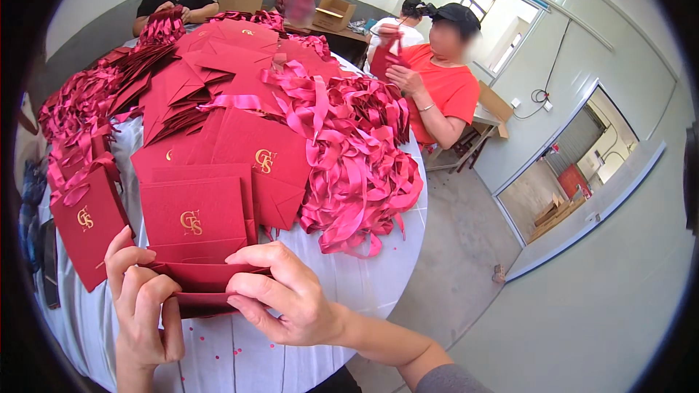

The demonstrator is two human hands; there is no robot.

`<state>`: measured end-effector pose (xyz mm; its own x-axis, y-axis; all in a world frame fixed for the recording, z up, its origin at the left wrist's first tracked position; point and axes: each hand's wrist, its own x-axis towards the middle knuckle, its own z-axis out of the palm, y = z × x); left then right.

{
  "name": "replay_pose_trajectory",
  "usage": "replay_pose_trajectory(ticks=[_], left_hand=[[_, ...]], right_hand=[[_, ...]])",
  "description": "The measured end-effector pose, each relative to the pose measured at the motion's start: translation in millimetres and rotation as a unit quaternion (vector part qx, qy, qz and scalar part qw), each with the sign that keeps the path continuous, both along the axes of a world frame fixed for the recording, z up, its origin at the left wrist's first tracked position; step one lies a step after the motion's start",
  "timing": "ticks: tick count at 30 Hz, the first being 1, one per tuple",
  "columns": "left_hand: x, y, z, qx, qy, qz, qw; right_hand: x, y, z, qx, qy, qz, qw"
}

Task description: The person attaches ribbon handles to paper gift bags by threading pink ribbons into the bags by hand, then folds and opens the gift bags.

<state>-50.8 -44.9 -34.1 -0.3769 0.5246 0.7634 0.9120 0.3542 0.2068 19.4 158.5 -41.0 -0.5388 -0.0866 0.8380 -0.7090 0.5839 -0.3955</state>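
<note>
Close in front of me, a dark red paper gift bag [207,274] is held with its mouth spread toward me. My left hand [143,298] grips its left edge with bent fingers. At the right edge, my right hand [287,297] pinches the rim between thumb and fingers. Just beyond lie flat red paper bags [191,207] with gold lettering, overlapping one another. To the left, a finished-looking bag with ribbon handles [89,225] lies at the table's edge. A large heap of pink-red ribbons [360,189] spreads to the right of the flat bags.
The round table [364,284] has a pale cloth, with small red paper dots near me. Across it, a person in a red shirt [444,80] handles a red bag; another in black [175,0] holds ribbons. Cardboard boxes [333,13] stand behind. A doorway [568,160] is at right.
</note>
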Motion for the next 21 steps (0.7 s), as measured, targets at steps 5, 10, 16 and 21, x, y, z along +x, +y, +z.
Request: replay_pose_trajectory(ticks=[5,10,16,21], left_hand=[[-0.1,-0.2,-1.3,0.005,0.003,0.0,1.0],[2.7,-1.6,1.3,-0.006,-0.002,0.011,1.0],[1.6,-1.8,-0.2,-0.009,-0.002,0.011,1.0],[2.7,-4.5,0.4,-0.015,0.001,0.013,1.0]], right_hand=[[0.0,-0.3,-1.0,-0.002,0.001,0.001,1.0],[0.4,-1.5,-0.6,-0.009,0.0,0.005,1.0],[-0.1,-1.5,-0.8,-0.009,0.001,0.008,1.0],[0.4,-2.0,-0.5,-0.012,0.001,0.008,1.0]])
